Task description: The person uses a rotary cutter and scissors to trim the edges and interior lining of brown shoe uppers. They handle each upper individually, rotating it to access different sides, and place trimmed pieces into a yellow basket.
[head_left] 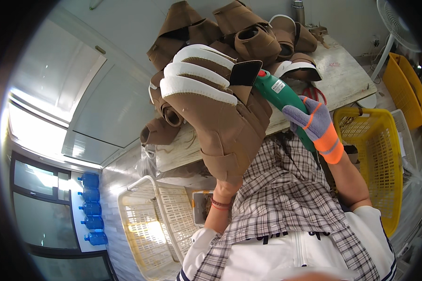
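Observation:
A stack of brown shoe uppers [229, 126] with white-edged rims is held up in front of me. My left hand [228, 186] supports it from below. Its fingers are hidden by the brown material; a red band circles that wrist. A black-lined flap [245, 73] sticks out at the stack's upper right. In its grey and orange glove, my right hand [315, 125] is wrapped round a green corded hand tool [286, 96]. The tool's red-tipped end is right beside the flap; whether they touch I cannot tell.
More brown uppers [255, 44] are heaped on the worktable [342, 70], with red-handled scissors [318, 93] near its front edge. A yellow basket [393, 173] stands to my right and a cream basket [126, 210] to my left. A fan [394, 25] is at far right.

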Demonstrator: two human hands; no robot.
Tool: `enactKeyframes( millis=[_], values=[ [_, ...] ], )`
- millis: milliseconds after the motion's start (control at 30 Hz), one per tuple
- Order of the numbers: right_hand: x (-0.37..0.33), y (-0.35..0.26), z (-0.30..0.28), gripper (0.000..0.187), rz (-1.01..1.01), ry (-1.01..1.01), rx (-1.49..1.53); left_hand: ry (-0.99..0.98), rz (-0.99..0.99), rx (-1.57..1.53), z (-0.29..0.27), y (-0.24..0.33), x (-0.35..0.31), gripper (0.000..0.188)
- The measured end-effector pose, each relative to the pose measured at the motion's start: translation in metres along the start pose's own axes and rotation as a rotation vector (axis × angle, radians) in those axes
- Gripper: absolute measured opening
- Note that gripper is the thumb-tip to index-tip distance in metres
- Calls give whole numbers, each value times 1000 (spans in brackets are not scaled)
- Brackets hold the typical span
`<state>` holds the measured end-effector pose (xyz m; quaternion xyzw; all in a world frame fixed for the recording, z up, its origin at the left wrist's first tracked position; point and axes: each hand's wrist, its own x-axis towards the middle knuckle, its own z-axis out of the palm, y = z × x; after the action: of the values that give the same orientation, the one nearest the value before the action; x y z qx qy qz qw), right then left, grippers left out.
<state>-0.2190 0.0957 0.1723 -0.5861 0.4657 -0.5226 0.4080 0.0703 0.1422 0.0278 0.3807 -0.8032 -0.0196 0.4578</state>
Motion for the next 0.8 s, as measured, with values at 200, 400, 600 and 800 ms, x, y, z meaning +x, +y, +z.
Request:
enactKeyframes(
  millis=[200, 400, 600, 800],
  values=[
    [3, -8, 6, 32, 132, 29, 148, 5, -9, -3, -1, 3, -5, 51],
    [11, -7, -1, 31, 177, 69, 213, 38, -43, -50, -6, 11, 4, 54],
    [3, 6, -23, 35, 156, 114, 181, 204, -69, -128, -61, 15, 85, 60],
    [-17, 23, -35, 35, 195, 185, 158, 277, -95, -189, -104, -9, 275, 32]
  ],
)
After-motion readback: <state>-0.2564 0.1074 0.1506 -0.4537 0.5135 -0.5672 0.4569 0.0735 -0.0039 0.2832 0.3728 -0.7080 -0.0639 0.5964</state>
